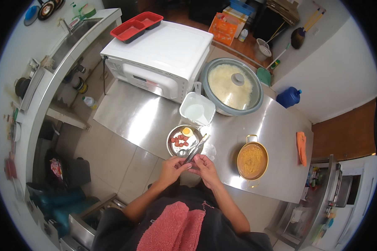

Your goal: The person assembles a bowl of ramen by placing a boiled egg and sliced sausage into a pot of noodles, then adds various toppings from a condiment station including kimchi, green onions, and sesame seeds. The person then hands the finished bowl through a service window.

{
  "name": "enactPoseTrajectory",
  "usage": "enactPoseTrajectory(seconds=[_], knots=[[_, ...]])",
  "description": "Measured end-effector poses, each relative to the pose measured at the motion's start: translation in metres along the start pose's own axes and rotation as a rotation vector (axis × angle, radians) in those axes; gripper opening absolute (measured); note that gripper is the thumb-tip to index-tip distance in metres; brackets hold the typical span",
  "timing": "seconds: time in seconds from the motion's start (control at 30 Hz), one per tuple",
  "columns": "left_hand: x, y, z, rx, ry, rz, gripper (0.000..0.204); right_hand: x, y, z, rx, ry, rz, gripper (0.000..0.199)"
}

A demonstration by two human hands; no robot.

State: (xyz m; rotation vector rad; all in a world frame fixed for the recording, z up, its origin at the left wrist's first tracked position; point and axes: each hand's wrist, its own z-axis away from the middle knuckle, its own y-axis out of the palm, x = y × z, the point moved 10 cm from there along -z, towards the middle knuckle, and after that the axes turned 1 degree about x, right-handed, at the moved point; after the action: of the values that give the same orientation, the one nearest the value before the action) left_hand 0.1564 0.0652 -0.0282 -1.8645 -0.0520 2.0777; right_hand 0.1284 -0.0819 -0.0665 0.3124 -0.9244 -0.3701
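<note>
Both hands meet at the near edge of the steel table. My left hand [174,170] and my right hand [205,169] close their fingers round the near end of a slim dark-handled utensil [193,155]. Its pale tip points away over the right rim of a round metal plate [168,146]; its exact kind is unclear. On the plate lie several reddish sausage pieces [179,141] and a halved boiled egg [187,132]. A metal spoon [182,153] rests at its near side. Right of my hands stands a two-handled golden pan [252,161] of orange-brown food.
Behind the plate sits a white square container [197,109] of liquid, beside a large lidded rice cooker [217,96]. A white microwave [167,46] carries a red divided tray [132,28]. An orange cloth [301,148] lies at the table's right edge.
</note>
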Motion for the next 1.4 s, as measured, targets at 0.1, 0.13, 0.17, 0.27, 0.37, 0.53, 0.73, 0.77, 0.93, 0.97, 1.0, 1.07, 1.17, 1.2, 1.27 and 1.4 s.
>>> enactPoseTrajectory(seconds=[0.1, 0.13, 0.17, 0.27, 0.37, 0.53, 0.73, 0.77, 0.93, 0.97, 1.0, 1.07, 1.17, 1.2, 1.27, 1.4], knots=[[-0.005, 0.007, 0.004, 0.038, 0.033, -0.097, 0.029, 0.004, 0.012, 0.000, 0.153, -0.038, 0.052, 0.037], [-0.012, 0.009, 0.006, 0.030, 0.113, -0.117, 0.030, 0.003, 0.006, -0.001, 0.114, -0.026, 0.082, 0.037], [-0.006, 0.012, 0.006, 0.029, 0.075, -0.112, 0.030, 0.003, 0.004, -0.003, 0.119, -0.035, 0.097, 0.038], [0.010, 0.005, 0.008, -0.078, 0.077, -0.190, 0.040, 0.014, -0.019, -0.007, 0.052, -0.121, 0.152, 0.038], [0.049, -0.039, 0.003, -0.448, -0.106, -0.228, 0.043, 0.044, -0.051, 0.000, -0.093, -0.268, 0.550, 0.040], [0.083, -0.025, -0.018, -0.350, -0.133, -0.093, 0.038, 0.090, -0.051, 0.025, -0.149, -0.559, 1.174, 0.041], [0.064, -0.009, -0.008, -0.339, -0.134, -0.097, 0.040, 0.102, -0.073, 0.020, -0.167, -0.408, 1.230, 0.039], [0.061, -0.006, -0.004, -0.337, -0.164, -0.071, 0.040, 0.103, -0.077, 0.020, -0.151, -0.385, 1.233, 0.039], [0.011, 0.016, -0.004, -0.271, -0.070, -0.212, 0.040, 0.115, -0.107, 0.029, -0.137, -0.319, 1.210, 0.043], [0.004, 0.020, -0.007, -0.253, -0.072, -0.219, 0.041, 0.119, -0.114, 0.032, -0.142, -0.320, 1.198, 0.043], [-0.006, 0.026, -0.008, -0.232, -0.049, -0.250, 0.041, 0.124, -0.120, 0.035, -0.150, -0.324, 1.183, 0.042], [-0.018, 0.037, -0.011, -0.178, -0.045, -0.263, 0.042, 0.130, -0.133, 0.042, -0.169, -0.328, 1.150, 0.042], [-0.032, 0.054, -0.016, -0.116, -0.015, -0.278, 0.042, 0.135, -0.154, 0.053, -0.188, -0.335, 1.069, 0.039], [-0.033, 0.059, -0.017, -0.102, -0.020, -0.274, 0.042, 0.135, -0.161, 0.057, -0.186, -0.340, 1.023, 0.038], [-0.034, 0.069, -0.019, -0.077, -0.032, -0.252, 0.042, 0.132, -0.179, 0.066, -0.200, -0.332, 0.913, 0.036], [-0.041, 0.083, -0.024, -0.074, 0.040, -0.300, 0.042, 0.118, -0.221, 0.083, -0.253, -0.242, 0.670, 0.035]])
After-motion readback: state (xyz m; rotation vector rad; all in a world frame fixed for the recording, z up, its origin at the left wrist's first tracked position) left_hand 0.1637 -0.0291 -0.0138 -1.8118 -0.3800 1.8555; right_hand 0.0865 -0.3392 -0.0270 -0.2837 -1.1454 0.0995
